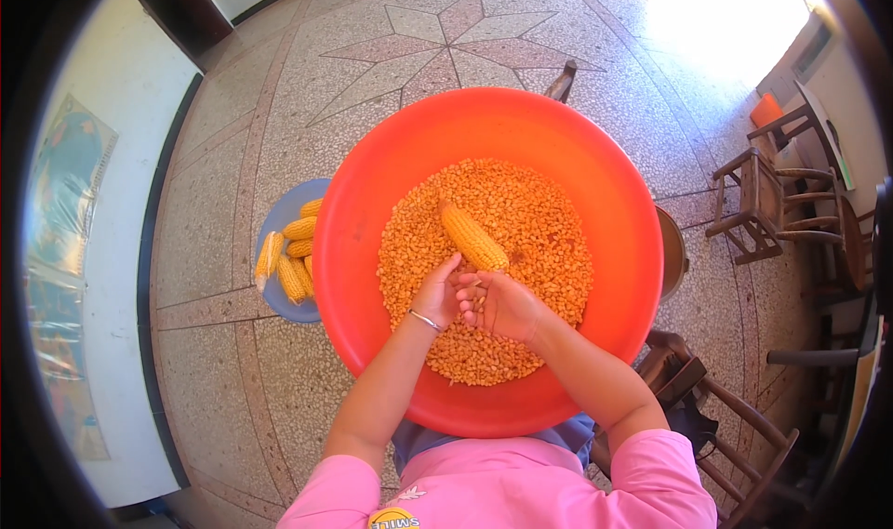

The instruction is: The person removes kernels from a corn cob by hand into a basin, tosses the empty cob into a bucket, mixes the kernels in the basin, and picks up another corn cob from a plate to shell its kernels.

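A large red plastic basin stands before me, with a wide layer of loose corn kernels over its bottom. On the kernels lies an ear of yellow corn, slanted, its near end just beyond my fingers. My left hand, with a bangle at the wrist, hovers over the kernels, thumb apart from the fingers; its fingertips are partly hidden beside the other hand. Palm up and fingers curled, my right hand carries a few loose kernels. Neither hand grips the ear.
To the left, a blue basin holds several ears of corn, partly covered by the red rim. A brown round container shows at the right. Wooden chairs stand further right, another wooden chair close behind my right arm.
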